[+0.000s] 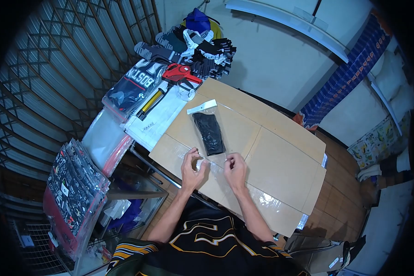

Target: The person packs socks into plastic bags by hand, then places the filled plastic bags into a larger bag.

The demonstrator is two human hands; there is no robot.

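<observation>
My left hand curls, thumb apart; my nearer right hand pinches together, on what I can't tell. Plastic-bagged black garment lies toward its eleven o'clock on cardboard, long axis eleven-to-five.

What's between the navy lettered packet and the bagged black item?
In the head view, a yellow-and-black tool comes first, then a white surface, then bare cardboard up to the bagged black item.
</observation>
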